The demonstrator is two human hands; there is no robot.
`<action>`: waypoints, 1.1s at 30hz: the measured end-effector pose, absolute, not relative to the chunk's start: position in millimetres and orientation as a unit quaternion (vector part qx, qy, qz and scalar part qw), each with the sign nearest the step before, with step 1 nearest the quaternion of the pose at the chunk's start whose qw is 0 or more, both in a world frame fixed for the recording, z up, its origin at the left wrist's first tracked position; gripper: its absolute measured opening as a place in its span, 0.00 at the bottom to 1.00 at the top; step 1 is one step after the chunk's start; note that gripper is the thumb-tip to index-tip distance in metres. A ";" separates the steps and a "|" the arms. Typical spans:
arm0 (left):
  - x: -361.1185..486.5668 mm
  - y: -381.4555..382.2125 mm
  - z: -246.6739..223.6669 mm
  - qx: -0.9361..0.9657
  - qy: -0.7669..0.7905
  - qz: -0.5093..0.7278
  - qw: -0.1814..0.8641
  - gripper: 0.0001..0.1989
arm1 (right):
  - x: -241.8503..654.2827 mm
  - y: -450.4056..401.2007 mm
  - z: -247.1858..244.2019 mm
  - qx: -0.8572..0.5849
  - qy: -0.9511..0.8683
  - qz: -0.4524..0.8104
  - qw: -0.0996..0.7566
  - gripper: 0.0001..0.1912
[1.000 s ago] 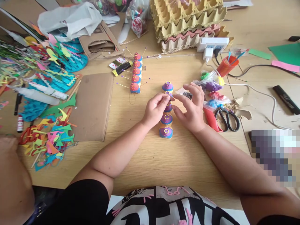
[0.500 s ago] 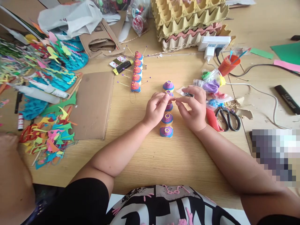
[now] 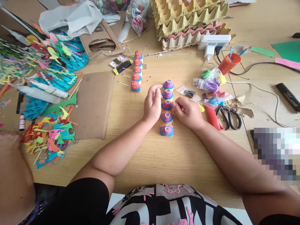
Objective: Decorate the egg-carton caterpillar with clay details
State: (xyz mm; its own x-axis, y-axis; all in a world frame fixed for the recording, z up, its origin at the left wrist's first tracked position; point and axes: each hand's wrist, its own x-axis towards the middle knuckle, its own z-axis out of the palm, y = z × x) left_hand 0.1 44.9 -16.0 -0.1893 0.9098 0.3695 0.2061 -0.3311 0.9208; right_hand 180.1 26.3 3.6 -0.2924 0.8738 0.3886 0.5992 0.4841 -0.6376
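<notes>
Around the purple-topped row (image 3: 167, 117), scissors (image 3: 226, 119), cardboard (image 3: 92, 106), egg trays (image 3: 189, 25)

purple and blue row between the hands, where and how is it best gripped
Probably take the purple and blue row low on its sides near the middle, one hand from each side. It is long and narrow, lying between the left hand and right hand, and its yellow rings sit on top, where a grip could press them.
</notes>
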 end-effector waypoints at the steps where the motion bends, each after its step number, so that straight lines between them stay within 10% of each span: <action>1: 0.4 44.7 -17.3 0.562 0.496 0.591 0.299 0.30 | 180.0 26.8 2.3 -0.466 -0.786 0.190 0.358 0.17; 26: 3.2 44.3 -19.0 0.552 0.486 0.597 0.320 0.25 | 188.0 39.4 -6.9 -0.457 -0.752 0.168 0.445 0.00; 33: 3.0 36.9 -6.1 0.651 0.438 0.564 0.255 0.18 | 185.5 39.3 -2.2 -0.416 -0.713 0.251 0.506 0.15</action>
State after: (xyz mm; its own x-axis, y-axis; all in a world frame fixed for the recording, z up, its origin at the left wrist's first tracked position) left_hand 3.0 36.9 -6.1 -0.0207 0.8592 0.5112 0.2832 -0.4853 0.8272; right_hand 185.5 39.3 -2.2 -0.1421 0.8466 0.5130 0.3388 0.5285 -0.7784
